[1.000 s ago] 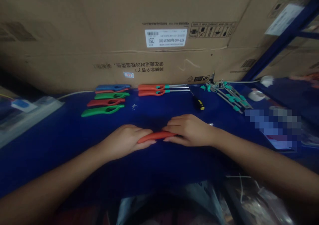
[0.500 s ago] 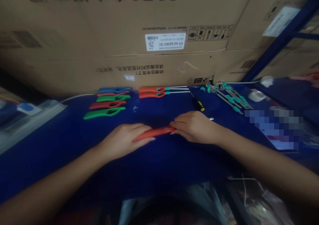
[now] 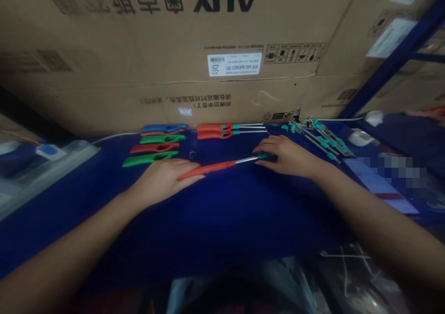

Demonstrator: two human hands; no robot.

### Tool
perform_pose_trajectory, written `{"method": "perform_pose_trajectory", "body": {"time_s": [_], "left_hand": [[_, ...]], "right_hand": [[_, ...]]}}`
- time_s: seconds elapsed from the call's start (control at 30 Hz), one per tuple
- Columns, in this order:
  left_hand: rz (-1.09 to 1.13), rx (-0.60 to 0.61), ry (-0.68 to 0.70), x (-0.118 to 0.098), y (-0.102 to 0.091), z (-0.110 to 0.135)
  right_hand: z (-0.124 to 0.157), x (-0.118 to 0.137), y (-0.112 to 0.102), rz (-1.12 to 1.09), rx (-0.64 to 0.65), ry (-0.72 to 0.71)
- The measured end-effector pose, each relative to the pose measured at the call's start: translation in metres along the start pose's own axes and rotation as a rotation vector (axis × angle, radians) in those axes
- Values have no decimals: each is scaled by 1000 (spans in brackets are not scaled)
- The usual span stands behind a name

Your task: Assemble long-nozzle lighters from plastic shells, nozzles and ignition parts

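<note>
My left hand (image 3: 166, 177) is closed around the red handle (image 3: 213, 167) of a long-nosed gas lighter, held slightly tilted above the blue tabletop. A short length of bare metal rod (image 3: 246, 160) shows between this handle and my right hand (image 3: 283, 154). The fingers of that hand pinch a dark teal collar (image 3: 264, 156) on the rod; whatever lies beyond is hidden by the hand. Just past it lie two red gas lighters (image 3: 215, 132) with teal collars and metal tubes. Loose handles, among them a green one (image 3: 149, 159), rest beyond my left hand.
A large cardboard box (image 3: 156, 59) walls off the back. Teal-and-metal rod parts (image 3: 323, 140) lie in a pile at the back right, near a white roundish object (image 3: 360, 137). Clear plastic (image 3: 59, 170) lies left. A blue post (image 3: 382, 73) slants up at the right.
My right hand has moved right and away from the red handle, so metal rod and teal collar now show. The black-and-yellow screwdriver seen before is now out of sight around my right hand.
</note>
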State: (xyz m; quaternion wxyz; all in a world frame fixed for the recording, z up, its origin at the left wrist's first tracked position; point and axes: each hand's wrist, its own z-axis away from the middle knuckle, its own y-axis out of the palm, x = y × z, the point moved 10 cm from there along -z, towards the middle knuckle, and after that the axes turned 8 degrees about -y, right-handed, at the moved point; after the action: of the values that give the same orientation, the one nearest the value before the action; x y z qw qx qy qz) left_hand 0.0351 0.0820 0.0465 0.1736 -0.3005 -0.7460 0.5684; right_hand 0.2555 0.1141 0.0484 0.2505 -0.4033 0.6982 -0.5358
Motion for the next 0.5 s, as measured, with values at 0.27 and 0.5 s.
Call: {"method": "perform_pose_trajectory", "body": {"time_s": [0.27,0.5], "left_hand": [[-39,-61,-23,4,-8,1],[180,17,-17,-16,6,0]], "right_hand": [[1,-5,-12,70,-64,-19],[-8,41,3,-37,-68,-166]]}}
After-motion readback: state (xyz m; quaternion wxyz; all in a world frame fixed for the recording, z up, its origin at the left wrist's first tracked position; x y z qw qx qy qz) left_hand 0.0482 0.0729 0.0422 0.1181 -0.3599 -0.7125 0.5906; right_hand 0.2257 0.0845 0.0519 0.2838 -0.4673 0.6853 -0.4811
